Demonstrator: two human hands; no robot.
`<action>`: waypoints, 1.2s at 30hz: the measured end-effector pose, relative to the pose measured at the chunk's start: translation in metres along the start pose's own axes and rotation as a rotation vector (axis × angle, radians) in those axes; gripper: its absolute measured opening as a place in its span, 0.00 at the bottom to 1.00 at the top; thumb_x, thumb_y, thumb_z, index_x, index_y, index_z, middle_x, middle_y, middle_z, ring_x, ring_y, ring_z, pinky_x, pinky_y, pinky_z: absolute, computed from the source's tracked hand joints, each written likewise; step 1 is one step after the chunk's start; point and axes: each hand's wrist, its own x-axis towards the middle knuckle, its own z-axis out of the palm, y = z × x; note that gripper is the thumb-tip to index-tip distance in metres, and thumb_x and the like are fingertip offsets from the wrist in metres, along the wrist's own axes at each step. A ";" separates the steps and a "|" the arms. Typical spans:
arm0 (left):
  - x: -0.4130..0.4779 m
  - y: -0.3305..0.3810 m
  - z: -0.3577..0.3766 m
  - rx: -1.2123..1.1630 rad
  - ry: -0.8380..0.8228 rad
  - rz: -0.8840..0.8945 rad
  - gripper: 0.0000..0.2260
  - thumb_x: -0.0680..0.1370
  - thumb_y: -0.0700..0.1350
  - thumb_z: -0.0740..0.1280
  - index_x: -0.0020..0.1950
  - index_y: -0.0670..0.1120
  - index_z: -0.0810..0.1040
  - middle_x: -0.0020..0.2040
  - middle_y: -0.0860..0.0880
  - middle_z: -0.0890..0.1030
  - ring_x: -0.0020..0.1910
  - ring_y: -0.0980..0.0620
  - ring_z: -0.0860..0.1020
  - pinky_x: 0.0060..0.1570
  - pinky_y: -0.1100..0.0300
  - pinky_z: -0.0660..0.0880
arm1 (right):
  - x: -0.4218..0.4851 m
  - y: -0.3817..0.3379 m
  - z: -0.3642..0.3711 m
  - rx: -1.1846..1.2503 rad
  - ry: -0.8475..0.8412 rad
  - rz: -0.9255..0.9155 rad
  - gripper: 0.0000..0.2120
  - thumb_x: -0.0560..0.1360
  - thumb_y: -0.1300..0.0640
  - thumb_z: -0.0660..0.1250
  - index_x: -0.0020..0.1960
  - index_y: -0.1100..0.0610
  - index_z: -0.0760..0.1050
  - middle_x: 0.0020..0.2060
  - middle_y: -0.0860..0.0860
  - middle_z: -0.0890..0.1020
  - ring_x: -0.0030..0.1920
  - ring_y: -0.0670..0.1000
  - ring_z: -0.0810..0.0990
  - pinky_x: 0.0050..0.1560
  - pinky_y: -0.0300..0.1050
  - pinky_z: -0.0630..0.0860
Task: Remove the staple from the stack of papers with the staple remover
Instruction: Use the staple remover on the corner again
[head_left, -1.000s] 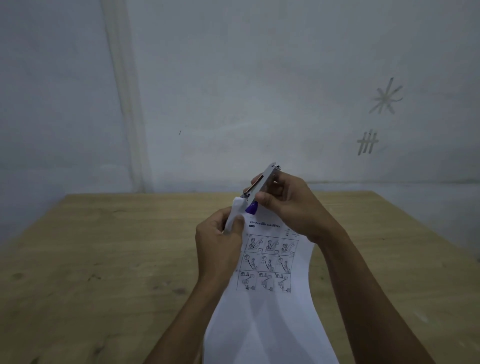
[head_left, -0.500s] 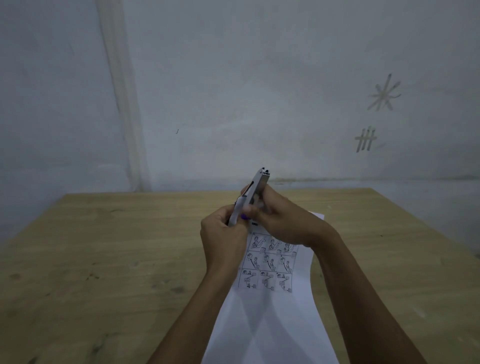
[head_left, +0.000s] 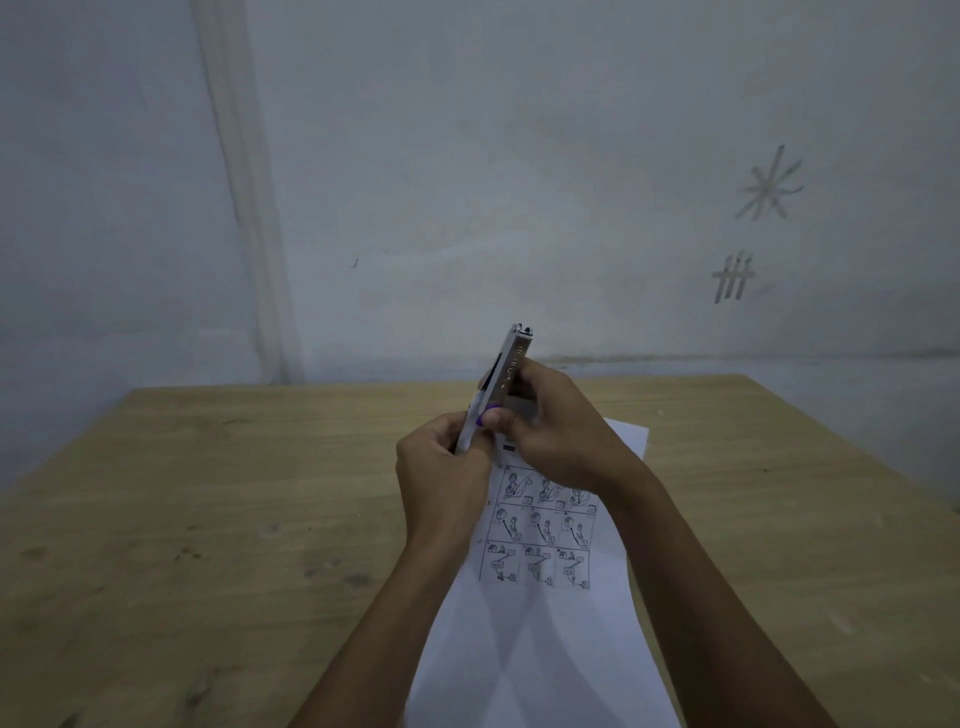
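Since a second ago the staple remover (head_left: 511, 371) is tilting more upright. A grey wall (head_left: 519, 156) is backing the wooden counter (head_left: 208, 519); the papers (head_left: 550, 597) are lying there, left hand (head_left: 441, 483) pinching their corner, right hand (head_left: 550, 431) gripping the remover.

Under my hands a wooden table (head_left: 218, 519) is stretching out to both sides, its pale top showing grain and a few dark knots and smudges, most of them off to the left of my left wrist. Beyond my hands, a grey-white wall (head_left: 519, 156) is rising from the table's far edge. Up and to the left of my hands, a paler vertical strip (head_left: 244, 197) is running down the wall toward the table's far left corner. Up and to the right of my hands, a scratched star mark (head_left: 770, 186) is sitting above a scratched hash mark (head_left: 732, 277). A tiny dark speck (head_left: 355, 264) is showing on the wall, above and left of my hands.
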 end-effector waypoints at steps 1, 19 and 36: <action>0.000 0.001 -0.001 -0.003 0.004 -0.006 0.09 0.76 0.42 0.72 0.38 0.53 0.85 0.37 0.47 0.87 0.42 0.42 0.85 0.44 0.42 0.82 | 0.000 0.000 0.001 0.003 0.006 0.000 0.11 0.76 0.64 0.69 0.57 0.59 0.75 0.52 0.53 0.83 0.57 0.53 0.81 0.61 0.55 0.76; -0.006 0.005 0.004 0.015 -0.036 0.034 0.07 0.77 0.43 0.71 0.40 0.51 0.86 0.36 0.46 0.86 0.39 0.41 0.84 0.38 0.42 0.80 | -0.002 0.007 0.013 0.007 0.176 -0.011 0.11 0.74 0.69 0.65 0.54 0.60 0.74 0.45 0.47 0.82 0.51 0.48 0.81 0.55 0.50 0.79; -0.002 -0.001 -0.003 0.025 -0.028 0.028 0.11 0.77 0.40 0.71 0.37 0.53 0.84 0.37 0.47 0.86 0.41 0.44 0.85 0.43 0.42 0.81 | -0.006 0.005 0.002 0.155 0.071 -0.007 0.15 0.78 0.62 0.67 0.64 0.56 0.71 0.56 0.52 0.80 0.60 0.48 0.78 0.62 0.48 0.76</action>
